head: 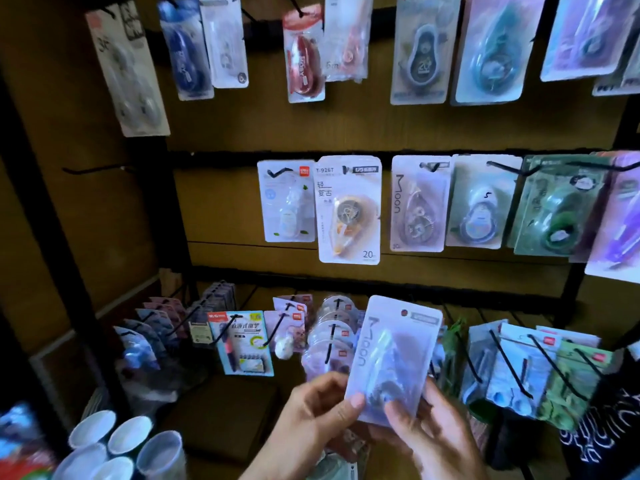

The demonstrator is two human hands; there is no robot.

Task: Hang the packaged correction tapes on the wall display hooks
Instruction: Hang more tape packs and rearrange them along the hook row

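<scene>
- In the head view we see a brown wall display (346,129) with black rails and black hooks, in rather dim light.
- On the top rail hang several packaged tapes, among them a blue one (185,50) and a red one (304,57).
- On the middle rail hangs a row of packs; one of them is a "Moon" pack (419,202), and just left of it is a bigger white pack with an orange tape (348,209).
- One bare hook (97,169) sticks out at the left side of the middle rail.
- The bottom row of hooks carries many crowded packs, which lean toward us.
- At the lower left stand some round white cups (114,441).
- We hold one packaged correction tape (393,358) in front of the bottom row, upright and a little tilted, on no hook.
- This pack is pale lilac and clear, with the word "Moon" down its left side and a small red mark at the top.
- Our left hand (311,417) pinches the lower left edge of the pack with the thumb in front.
- Our right hand (429,434) grips the lower right corner, also with the thumb in front.
</scene>
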